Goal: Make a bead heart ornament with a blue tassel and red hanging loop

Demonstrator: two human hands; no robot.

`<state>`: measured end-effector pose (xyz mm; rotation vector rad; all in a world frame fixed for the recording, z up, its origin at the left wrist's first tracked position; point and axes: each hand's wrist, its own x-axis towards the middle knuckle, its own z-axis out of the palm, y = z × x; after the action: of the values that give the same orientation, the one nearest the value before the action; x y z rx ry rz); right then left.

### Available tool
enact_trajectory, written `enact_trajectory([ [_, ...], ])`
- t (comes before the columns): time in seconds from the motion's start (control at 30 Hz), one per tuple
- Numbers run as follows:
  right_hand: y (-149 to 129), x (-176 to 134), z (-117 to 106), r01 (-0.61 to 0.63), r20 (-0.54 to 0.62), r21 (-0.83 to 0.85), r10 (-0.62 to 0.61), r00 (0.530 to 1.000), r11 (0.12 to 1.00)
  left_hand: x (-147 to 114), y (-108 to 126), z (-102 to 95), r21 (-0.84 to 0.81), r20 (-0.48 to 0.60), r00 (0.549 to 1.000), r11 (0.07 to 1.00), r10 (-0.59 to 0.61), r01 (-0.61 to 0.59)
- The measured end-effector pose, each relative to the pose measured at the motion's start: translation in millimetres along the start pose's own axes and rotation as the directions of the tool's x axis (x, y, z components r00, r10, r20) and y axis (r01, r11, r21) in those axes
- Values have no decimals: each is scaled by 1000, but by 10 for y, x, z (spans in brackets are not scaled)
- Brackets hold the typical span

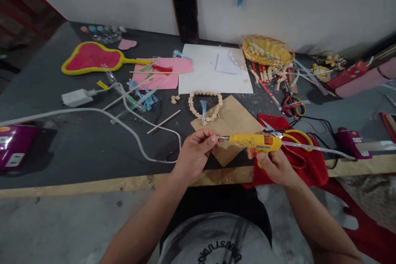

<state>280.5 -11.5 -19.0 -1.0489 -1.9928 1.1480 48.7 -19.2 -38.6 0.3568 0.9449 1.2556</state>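
My right hand (275,165) is wrapped around the handle of a yellow hot glue gun (253,142), which points left with a clear glue stick (315,147) out of its back. At its metal nozzle, the fingers of my left hand (198,146) are pinched together; what they hold, if anything, is too small or hidden to make out. Just beyond my left hand lies a ring of beige beads or knots (189,101) with a blue tassel (203,107) inside it. Brown paper (239,117) lies partly under the ring and extends below the glue gun.
Yellow-handled scissors (297,135) rest on red cloth (315,169) at right. A white board (198,82), pink paper (182,66) and wicker basket (269,51) lie farther back. A phone (185,12) leans on the wall. A white cable (136,140) loops at left, near a pink paddle shape (93,58).
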Motion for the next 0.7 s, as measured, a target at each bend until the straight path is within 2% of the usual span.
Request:
enact_trajectory([
  [0.23,37,-9,-2,0,-10,-33,0,1000,999,-34,0,4,57,-17,999,998,38,-37],
  [0.3,59,-6,-12,-53,-19,-5,52,998,999,-61,-5,-20,102,-15,999,994,43,-41],
  [0.37,84,13,-24,-162,-27,109,165,986,981,-98,-13,-79,167,-4,999,985,45,-44],
  [0.47,130,95,-61,-310,-54,424,366,929,851,-152,-17,-220,275,9,997,958,82,-82],
  [0.53,172,192,-123,-315,-113,611,473,874,727,-172,-3,-322,348,-2,990,928,138,-129],
  [0.6,228,320,-228,-289,-177,712,562,808,640,-175,28,-405,422,-15,978,888,206,-181],
  [0.7,337,538,-434,-333,-196,741,662,723,583,-151,99,-476,528,-33,952,814,303,-241],
])
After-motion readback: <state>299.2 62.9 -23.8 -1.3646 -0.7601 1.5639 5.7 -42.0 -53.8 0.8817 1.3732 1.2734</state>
